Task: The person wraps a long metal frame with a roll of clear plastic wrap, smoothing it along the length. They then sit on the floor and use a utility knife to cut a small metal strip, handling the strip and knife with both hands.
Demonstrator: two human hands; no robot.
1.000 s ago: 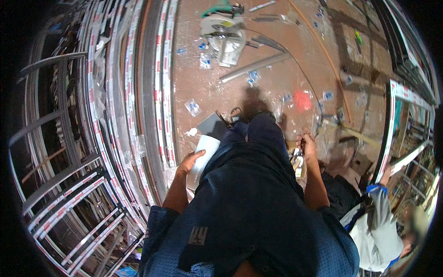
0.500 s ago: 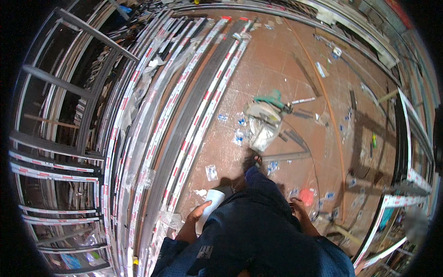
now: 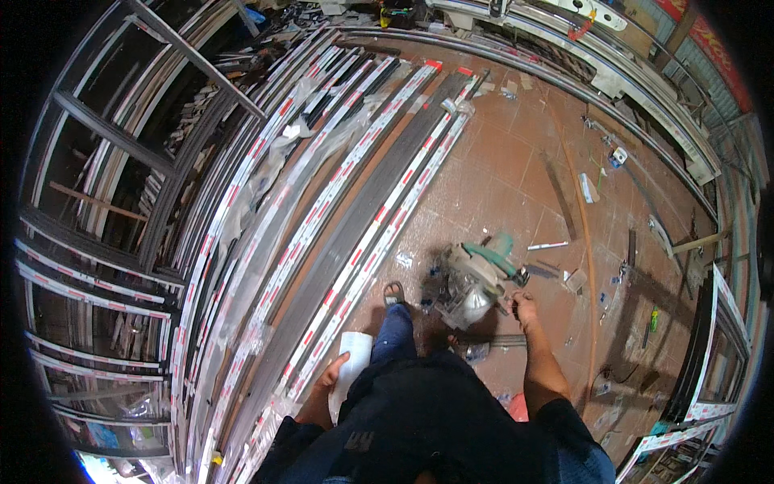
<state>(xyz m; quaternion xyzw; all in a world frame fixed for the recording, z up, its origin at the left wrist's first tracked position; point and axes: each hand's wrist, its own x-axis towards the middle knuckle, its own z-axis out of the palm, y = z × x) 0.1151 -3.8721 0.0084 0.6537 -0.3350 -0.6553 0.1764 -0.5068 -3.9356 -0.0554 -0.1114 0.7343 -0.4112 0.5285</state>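
My left hand (image 3: 329,374) is closed around a folded or rolled sheet of white paper (image 3: 352,361), held low beside my left leg. My right hand (image 3: 523,311) reaches forward over the floor with its fingers curled. Whatever it holds, if anything, is too small to make out. Just left of that hand stands a chop saw (image 3: 476,282) with a green motor housing and a pale guard. Its handle side lies close to my fingers; contact between them cannot be told. A sandalled foot (image 3: 393,294) of mine stands left of the saw.
Long aluminium profiles (image 3: 379,218) with red-and-white wrapping lie in rows on the left. Dark frames (image 3: 113,145) stand beyond them. An orange hose or cord (image 3: 591,266) crosses the tiled floor (image 3: 500,145). Offcuts and scraps lie about, and a black frame (image 3: 700,347) stands at right.
My right hand has moved forward from beside my hip to the saw. I have stepped closer, with a foot now left of the saw. The left hand keeps the paper.
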